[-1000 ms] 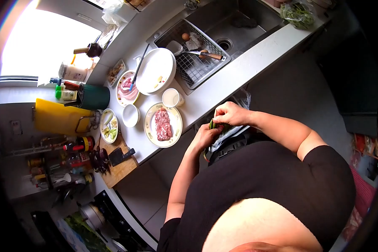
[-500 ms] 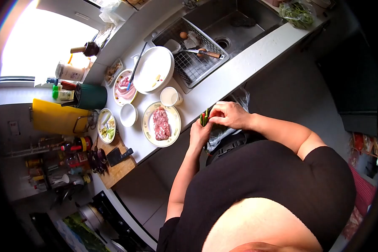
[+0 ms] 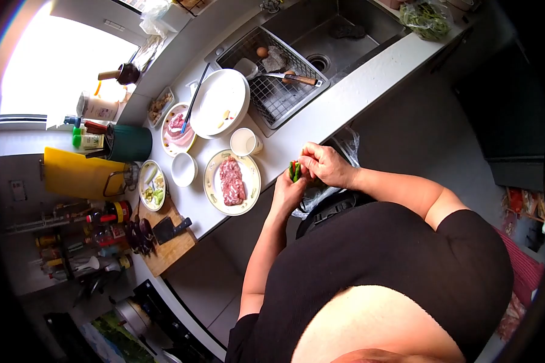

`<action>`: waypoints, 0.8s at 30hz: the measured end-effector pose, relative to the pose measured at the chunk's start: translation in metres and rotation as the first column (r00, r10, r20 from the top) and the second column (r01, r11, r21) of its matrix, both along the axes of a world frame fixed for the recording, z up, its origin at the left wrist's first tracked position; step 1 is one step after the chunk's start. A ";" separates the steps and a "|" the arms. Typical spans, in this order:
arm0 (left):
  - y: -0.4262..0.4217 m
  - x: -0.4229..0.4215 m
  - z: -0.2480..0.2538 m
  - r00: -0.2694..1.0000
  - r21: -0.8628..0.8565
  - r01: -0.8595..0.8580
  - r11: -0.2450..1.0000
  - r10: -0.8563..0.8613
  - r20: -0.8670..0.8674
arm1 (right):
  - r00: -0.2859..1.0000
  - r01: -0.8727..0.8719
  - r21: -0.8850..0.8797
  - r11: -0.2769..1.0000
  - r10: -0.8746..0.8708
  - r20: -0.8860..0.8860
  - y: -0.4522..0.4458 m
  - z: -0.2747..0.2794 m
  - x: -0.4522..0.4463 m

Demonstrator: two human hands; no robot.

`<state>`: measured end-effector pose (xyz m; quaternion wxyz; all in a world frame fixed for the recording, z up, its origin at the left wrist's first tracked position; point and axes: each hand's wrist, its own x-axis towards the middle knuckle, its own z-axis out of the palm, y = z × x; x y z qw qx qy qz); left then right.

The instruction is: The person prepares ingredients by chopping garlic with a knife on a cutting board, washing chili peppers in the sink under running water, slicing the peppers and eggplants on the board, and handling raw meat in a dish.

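Observation:
Green and red chili peppers (image 3: 294, 172) stick up out of my left hand (image 3: 288, 190), whose fingers are wrapped round them just off the counter's front edge. My right hand (image 3: 326, 165) is beside them with its fingers pinched together; what lies between its fingertips, if anything, is too small to make out. Under both hands hangs a clear plastic bag (image 3: 312, 199), partly hidden. On the counter nearby, a patterned plate (image 3: 210, 186) bears a slab of minced meat (image 3: 231, 181).
A white cup (image 3: 246, 142), small bowl (image 3: 183, 169) and large white bowl (image 3: 221, 100) stand by the sink (image 3: 369, 45). At the left, a cleaver (image 3: 172, 230) and eggplants (image 3: 140, 236) lie on a wooden board (image 3: 169, 253). The counter edge runs diagonally.
Both hands have shifted slightly left, and the peppers now stand more upright in my left hand. My right hand has drawn a little away from the pepper tips since half a second ago.

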<state>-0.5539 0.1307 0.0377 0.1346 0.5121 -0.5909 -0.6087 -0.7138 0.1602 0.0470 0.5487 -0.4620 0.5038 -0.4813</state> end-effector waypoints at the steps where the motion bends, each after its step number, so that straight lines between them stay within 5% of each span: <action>1: 0.000 0.001 -0.003 1.000 0.000 0.000 1.000 0.000 0.000 | 1.000 0.000 0.000 1.000 0.000 0.000 0.000 -0.001 0.000; 3: 0.000 0.000 -0.007 0.998 -0.071 -0.009 0.997 0.013 0.056 | 0.987 -0.088 -0.239 0.967 0.052 -0.154 0.000 -0.004 -0.002; 6: 0.000 -0.006 -0.001 0.997 -0.154 0.063 0.986 -0.055 0.053 | 0.918 -0.160 -0.373 0.914 -0.001 -0.397 -0.003 0.001 -0.007; 11: -0.001 -0.010 -0.005 0.965 -0.184 0.122 0.975 -0.073 0.254 | 0.854 -0.168 -0.360 0.918 -0.047 -0.518 0.000 0.000 -0.008; 13: 0.005 -0.015 0.004 0.959 -0.254 0.120 0.960 -0.045 0.281 | 0.990 -0.011 -0.094 0.995 -0.003 -0.143 0.002 -0.007 -0.002; 14: 0.007 -0.018 0.009 0.952 -0.323 0.117 0.939 -0.013 0.306 | 0.990 -0.014 -0.099 0.995 -0.001 -0.142 0.001 -0.007 -0.004; 15: 0.008 -0.020 0.004 0.940 -0.372 0.102 0.923 0.034 0.341 | 0.991 -0.050 0.099 0.994 0.037 0.125 -0.001 -0.007 -0.008; 17: 0.010 -0.018 -0.005 0.904 -0.394 0.118 0.911 0.066 0.422 | 0.779 -0.250 0.370 0.895 -0.041 0.626 -0.001 0.005 -0.023; 20: 0.011 -0.008 -0.031 0.899 -0.559 0.130 0.819 0.141 0.415 | 0.809 -0.219 0.305 0.927 -0.002 0.588 -0.002 0.019 -0.039; 21: 0.010 -0.004 -0.031 0.971 -0.240 -0.111 0.964 0.157 0.181 | 0.806 -0.224 0.303 0.926 0.001 0.592 -0.001 0.017 -0.042; 22: 0.011 -0.001 -0.029 0.963 0.160 -0.257 0.953 0.266 -0.042 | 0.876 -0.209 0.233 0.950 0.076 0.476 -0.001 0.014 -0.046; 24: 0.010 0.000 -0.026 0.749 0.511 -0.283 0.812 0.520 -0.410 | 0.926 -0.211 0.149 0.966 0.149 0.345 -0.001 -0.001 -0.054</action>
